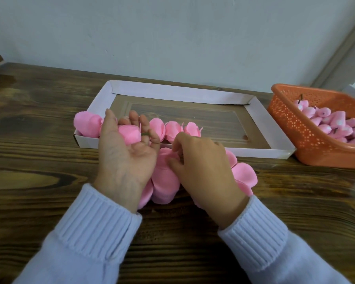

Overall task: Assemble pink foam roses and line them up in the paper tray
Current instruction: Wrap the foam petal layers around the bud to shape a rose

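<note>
My left hand (127, 152) is palm up and holds a pink foam rose (130, 134) by its short green stem. My right hand (203, 167) rests on a pile of loose pink petals (164, 181) on the table, its fingertips pinching the top petal. Behind the hands lies the white paper tray (260, 117). Several finished roses (173, 130) stand in a row along its near left edge, with one more rose (86, 123) at the left corner. My hands hide part of the row and of the pile.
An orange perforated plastic basket (289, 128) at the right holds several pink rose buds (336, 126) with stems. The dark wooden table (39, 160) ends at a pale wall behind the tray. Most of the tray floor to the right is bare.
</note>
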Motion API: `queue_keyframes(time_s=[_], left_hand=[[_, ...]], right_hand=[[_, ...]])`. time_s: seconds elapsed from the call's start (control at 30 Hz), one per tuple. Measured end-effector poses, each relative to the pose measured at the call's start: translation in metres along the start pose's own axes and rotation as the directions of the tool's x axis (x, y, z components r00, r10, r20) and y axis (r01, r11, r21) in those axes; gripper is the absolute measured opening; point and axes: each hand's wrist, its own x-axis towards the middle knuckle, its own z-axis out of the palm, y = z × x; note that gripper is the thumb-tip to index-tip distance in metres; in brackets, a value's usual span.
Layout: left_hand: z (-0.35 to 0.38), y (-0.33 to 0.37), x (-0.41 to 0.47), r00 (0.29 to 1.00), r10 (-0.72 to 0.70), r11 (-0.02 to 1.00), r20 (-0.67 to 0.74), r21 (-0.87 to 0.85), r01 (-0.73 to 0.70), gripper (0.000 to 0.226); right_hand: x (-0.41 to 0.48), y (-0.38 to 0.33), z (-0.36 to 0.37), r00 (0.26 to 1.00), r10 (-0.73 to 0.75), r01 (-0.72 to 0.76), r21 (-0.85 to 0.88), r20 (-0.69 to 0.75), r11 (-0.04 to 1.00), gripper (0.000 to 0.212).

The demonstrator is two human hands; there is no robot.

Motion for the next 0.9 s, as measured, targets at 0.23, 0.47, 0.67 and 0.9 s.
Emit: queue_keyframes(time_s=[0.23, 0.47, 0.67, 0.9], left_hand=[[-0.0006, 0.0007, 0.0009, 1.000, -0.009, 1.000, 0.011, -0.007, 0.009, 0.038], [-0.0007, 0.0014, 0.0002, 1.000, -0.021, 1.000, 0.011, -0.008, 0.021, 0.039], [-0.0007, 0.0014, -0.0005, 1.000, -0.025, 1.000, 0.012, 0.000, 0.025, 0.040], [-0.0003, 0.0019, -0.0010, 1.000, -0.021, 1.000, 0.008, 0.000, 0.021, 0.039]], right_hand=[[0.0002, -0.0006, 0.0003, 1.000, 0.006, -0.006, 0.004, -0.006, 1.000, 0.022], [0.0006, 0.0002, 0.0002, 1.000, 0.001, -0.001, -0.004, 0.002, 1.000, 0.016], [0.0008, -0.0009, 0.0017, 1.000, 0.014, -0.014, 0.074, -0.004, 0.997, 0.014], [0.0014, -0.0009, 0.0011, 1.000, -0.008, 0.010, 0.100, -0.016, 0.995, 0.021]])
